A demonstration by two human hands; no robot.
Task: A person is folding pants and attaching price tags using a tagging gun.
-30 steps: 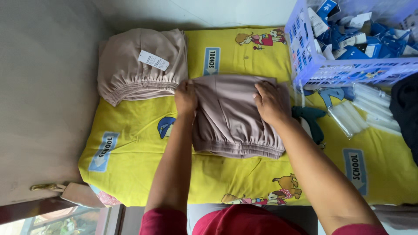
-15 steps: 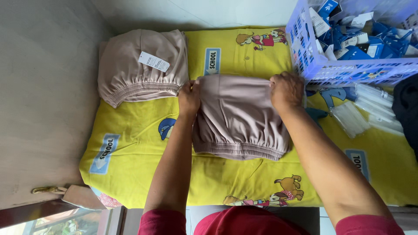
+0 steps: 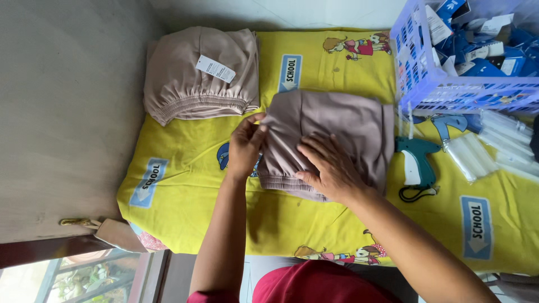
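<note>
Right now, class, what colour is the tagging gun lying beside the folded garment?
Teal with a white grip; the tagging gun shows best in the head view.

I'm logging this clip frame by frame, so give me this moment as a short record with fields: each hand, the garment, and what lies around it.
left hand: pinches the left edge of the folded taupe garment
right hand: lies flat on the garment, fingers spread
folded taupe garment: lies on the yellow cartoon-print sheet, elastic band toward the person
tagged garment stack: folded, same colour, white tag on top, apart to the left
teal tagging gun: on the sheet, right of the garment
lilac plastic basket: upper right, holds blue and white tags
</note>
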